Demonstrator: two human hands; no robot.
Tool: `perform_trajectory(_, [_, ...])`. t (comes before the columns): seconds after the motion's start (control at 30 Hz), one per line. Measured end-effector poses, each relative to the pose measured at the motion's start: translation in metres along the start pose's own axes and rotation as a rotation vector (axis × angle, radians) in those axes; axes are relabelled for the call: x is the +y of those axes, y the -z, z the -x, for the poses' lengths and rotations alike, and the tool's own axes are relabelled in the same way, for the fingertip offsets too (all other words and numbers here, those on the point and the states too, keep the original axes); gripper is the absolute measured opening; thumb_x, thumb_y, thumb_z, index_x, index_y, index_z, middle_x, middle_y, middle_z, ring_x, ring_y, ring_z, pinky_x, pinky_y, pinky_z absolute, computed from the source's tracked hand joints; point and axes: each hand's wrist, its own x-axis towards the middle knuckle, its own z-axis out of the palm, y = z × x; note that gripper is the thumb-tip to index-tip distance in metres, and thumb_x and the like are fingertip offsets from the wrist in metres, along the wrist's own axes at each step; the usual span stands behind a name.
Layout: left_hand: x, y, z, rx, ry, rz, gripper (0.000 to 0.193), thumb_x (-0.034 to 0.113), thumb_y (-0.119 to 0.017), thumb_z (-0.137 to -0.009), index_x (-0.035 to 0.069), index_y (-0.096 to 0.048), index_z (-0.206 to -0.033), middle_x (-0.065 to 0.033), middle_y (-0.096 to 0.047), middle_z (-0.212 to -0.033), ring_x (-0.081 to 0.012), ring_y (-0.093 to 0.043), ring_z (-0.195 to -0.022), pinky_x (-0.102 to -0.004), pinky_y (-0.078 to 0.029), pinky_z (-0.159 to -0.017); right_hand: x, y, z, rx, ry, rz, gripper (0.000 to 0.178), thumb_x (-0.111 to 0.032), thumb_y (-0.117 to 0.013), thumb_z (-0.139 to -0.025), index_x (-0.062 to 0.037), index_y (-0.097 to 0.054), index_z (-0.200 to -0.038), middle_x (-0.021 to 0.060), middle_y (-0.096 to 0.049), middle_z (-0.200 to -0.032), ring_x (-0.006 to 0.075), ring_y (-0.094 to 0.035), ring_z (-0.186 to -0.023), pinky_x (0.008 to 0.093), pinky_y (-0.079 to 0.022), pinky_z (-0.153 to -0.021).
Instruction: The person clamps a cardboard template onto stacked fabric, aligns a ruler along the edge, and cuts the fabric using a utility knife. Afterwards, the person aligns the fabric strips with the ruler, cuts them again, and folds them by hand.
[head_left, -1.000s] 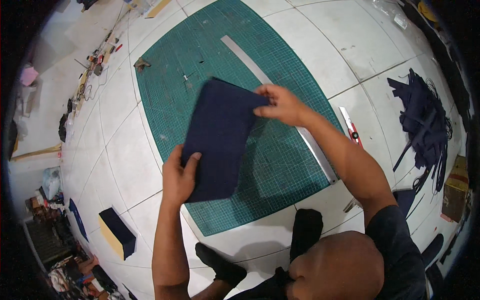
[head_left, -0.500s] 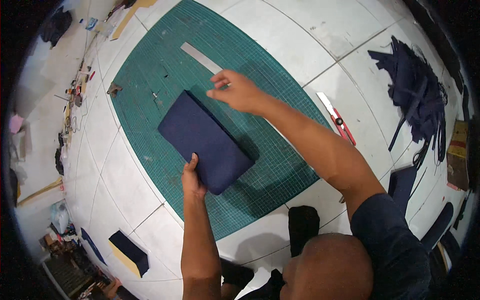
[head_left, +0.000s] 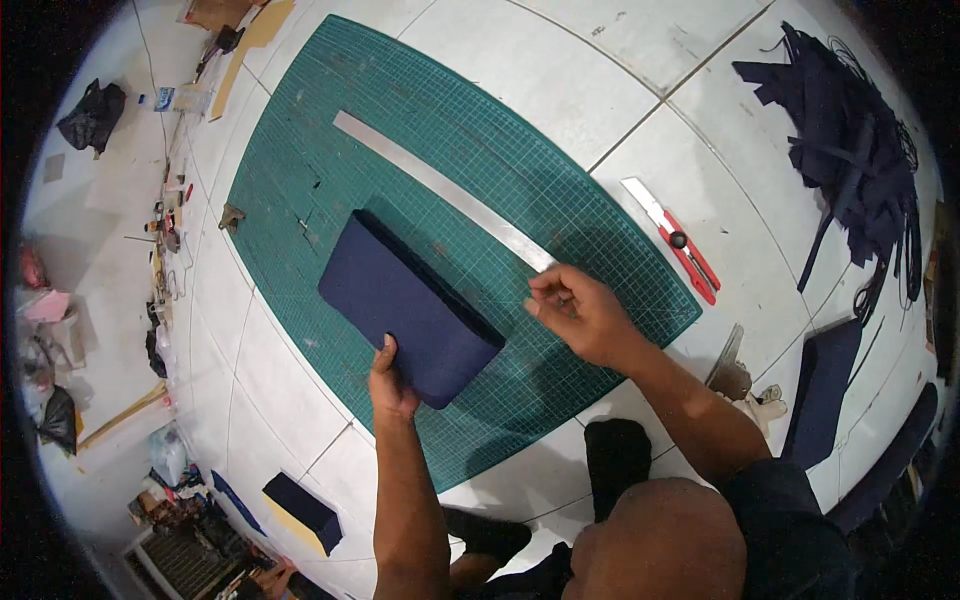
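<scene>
My left hand (head_left: pixel 393 382) grips the near-left edge of a folded dark-blue fabric piece (head_left: pixel 405 310), thumb on top and fingers hidden beneath. The piece is tilted over a green cutting mat (head_left: pixel 285 150), and its right long side shows a dark gap or layers. My right hand (head_left: pixel 590 318) is over the mat by the near end of a flat metal ruler (head_left: pixel 440 185). Its fingers are half curled, with a small gap to the thumb and nothing visible in them. Whether the fingertips touch the ruler, I cannot tell.
Right of the mat, on white floor tiles, lies a red utility knife (head_left: pixel 685 245) with its blade out. Beyond it is a heap of dark-blue fabric strips (head_left: pixel 850 150). A dark-blue panel (head_left: pixel 825 385) lies nearer. Small tools (head_left: pixel 160 240) and bags line the left side.
My right hand has come back toward me and to the right, uncovering more of the ruler. My left hand still holds the fabric piece. The whole view has shifted.
</scene>
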Motion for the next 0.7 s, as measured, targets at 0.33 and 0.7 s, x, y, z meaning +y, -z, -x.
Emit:
perform_trajectory(0.33, [0.004, -0.023, -0.007, 0.016, -0.006, -0.051, 0.066, 0.036, -0.069, -0.09, 0.0, -0.043, -0.139, -0.016, -0.056, -0.133, -0.0334, -0.054, -0.124, -0.0497, -0.042, -0.107, -0.003, 0.007, 0.013, -0.012, -0.056, 0.151, 0.033, -0.021, -0.068, -0.092, 0.0015, -0.059, -0.114, 0.0169, -0.064, -0.107, 0.0257, -0.066, -0.095, 0.0381, -0.055, -0.081])
perform_trajectory(0.7, [-0.014, -0.022, -0.003, -0.044, 0.002, -0.024, 0.06, 0.032, -0.066, -0.092, -0.001, -0.043, -0.137, -0.017, -0.056, -0.133, -0.0351, -0.055, -0.121, -0.0494, -0.043, -0.106, 0.012, 0.009, 0.022, -0.04, 0.002, 0.29, 0.026, -0.019, -0.067, -0.091, 0.0006, -0.059, -0.108, 0.0172, -0.063, -0.103, 0.0279, -0.065, -0.095, 0.0392, -0.053, -0.084])
